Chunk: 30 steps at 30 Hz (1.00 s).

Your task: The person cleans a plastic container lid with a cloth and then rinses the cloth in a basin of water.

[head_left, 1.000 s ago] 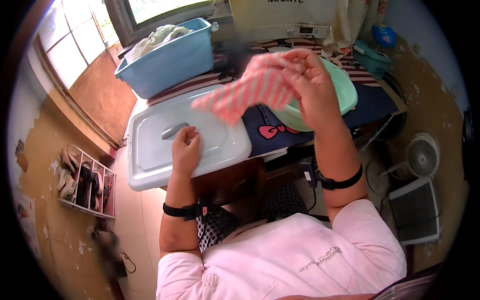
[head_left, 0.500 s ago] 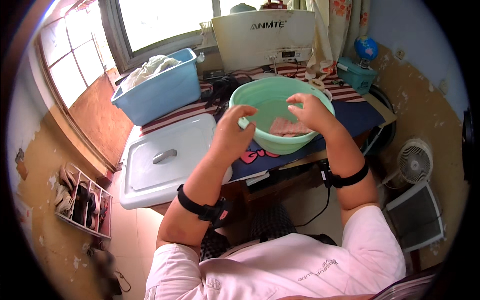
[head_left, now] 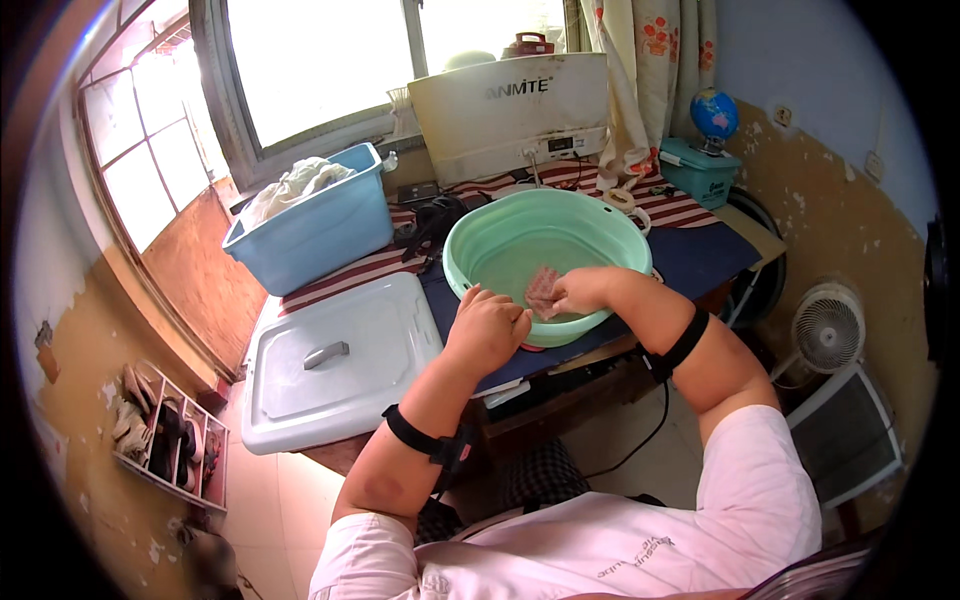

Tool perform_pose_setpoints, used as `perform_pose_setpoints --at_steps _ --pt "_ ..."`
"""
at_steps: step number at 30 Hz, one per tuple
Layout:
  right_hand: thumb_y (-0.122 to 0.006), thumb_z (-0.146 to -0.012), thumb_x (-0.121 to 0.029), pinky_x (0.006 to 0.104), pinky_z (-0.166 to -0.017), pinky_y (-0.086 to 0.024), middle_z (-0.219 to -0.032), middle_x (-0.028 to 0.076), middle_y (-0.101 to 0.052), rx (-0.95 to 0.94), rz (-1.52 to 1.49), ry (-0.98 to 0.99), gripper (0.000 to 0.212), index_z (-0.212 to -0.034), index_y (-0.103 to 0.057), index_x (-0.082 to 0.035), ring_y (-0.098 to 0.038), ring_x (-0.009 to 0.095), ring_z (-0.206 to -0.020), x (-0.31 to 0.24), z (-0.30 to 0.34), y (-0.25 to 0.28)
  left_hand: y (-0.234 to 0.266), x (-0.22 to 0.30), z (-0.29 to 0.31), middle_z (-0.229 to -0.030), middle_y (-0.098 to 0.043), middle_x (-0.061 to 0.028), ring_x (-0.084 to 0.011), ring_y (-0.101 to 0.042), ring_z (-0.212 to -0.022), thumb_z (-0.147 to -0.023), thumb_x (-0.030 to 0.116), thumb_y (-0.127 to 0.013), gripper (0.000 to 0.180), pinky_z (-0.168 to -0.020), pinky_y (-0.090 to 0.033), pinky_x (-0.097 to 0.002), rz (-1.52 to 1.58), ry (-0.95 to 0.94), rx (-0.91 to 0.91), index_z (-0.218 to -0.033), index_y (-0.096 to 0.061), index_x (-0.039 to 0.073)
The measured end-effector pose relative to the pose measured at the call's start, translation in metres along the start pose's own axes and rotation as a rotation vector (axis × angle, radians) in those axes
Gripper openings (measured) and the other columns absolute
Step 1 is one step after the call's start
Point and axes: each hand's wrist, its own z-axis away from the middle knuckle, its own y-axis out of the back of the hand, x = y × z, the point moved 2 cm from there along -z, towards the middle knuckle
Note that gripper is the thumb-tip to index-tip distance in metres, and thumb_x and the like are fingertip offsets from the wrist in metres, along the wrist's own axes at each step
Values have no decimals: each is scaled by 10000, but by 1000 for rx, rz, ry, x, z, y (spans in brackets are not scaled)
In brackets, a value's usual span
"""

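Observation:
A round light-green plastic basin (head_left: 550, 215) stands near the front edge of the table. In it lies a crumpled pink cloth (head_left: 541, 284), low against the near wall. My right hand (head_left: 592, 290) reaches over the near right rim, its fingers closed on the cloth's right side. At the basin's near left rim is my left hand (head_left: 488, 328), fingers curled over the edge; part of its grip is hidden behind the back of the hand.
A grey lid (head_left: 385, 325) with a handle lies left of the basin. Behind it, a blue tub (head_left: 325, 225) holds pale cloth. A monitor's back (head_left: 510, 115) rises at the far edge. On the right are a teal box (head_left: 700, 172), a globe (head_left: 714, 114) and a white fan (head_left: 829, 325).
My right hand has gone down into the basin and closed on the pink cloth, which is now bunched. My left hand stays by the near left rim. The view has shifted slightly.

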Motion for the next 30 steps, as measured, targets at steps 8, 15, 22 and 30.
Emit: perform_pose_setpoints --at_steps 8,15,22,30 --pt "-652 -933 -459 463 -1211 -344 -1614 107 -453 -375 263 -97 692 -1530 -528 -132 -405 297 -1501 -15 0 3 -8 3 10 -848 -673 -48 -281 -613 -942 -979 249 -614 263 -1017 -402 -434 -30 -100 77 -803 -726 91" --pt "-651 -919 -380 415 -1099 -428 -1443 67 -638 -517 253 11 557 -1445 -629 -199 -565 288 -1336 4 -21 -5 -8 1 16 -848 -657 -43 -282 -597 -931 -977 228 -626 226 -1033 -396 -436 -25 -109 83 -818 -717 96" --pt "-671 -919 -382 418 -1024 -475 -1339 38 -698 -507 433 -218 468 -1364 -685 -237 -641 235 -1193 28 -34 -16 -11 8 13 -860 -656 -58 -291 -595 -945 -988 217 -616 220 -1018 -402 -433 -4 -130 97 -837 -706 85" --pt "-706 -861 -179 390 -950 -490 -1176 36 -726 -444 -277 -224 386 -1246 -712 -193 -640 206 -1030 85 -68 -48 -6 6 -12 -858 -696 -132 -371 -633 -897 -997 254 -586 305 -914 -482 -465 19 -125 -63 -811 -714 49"
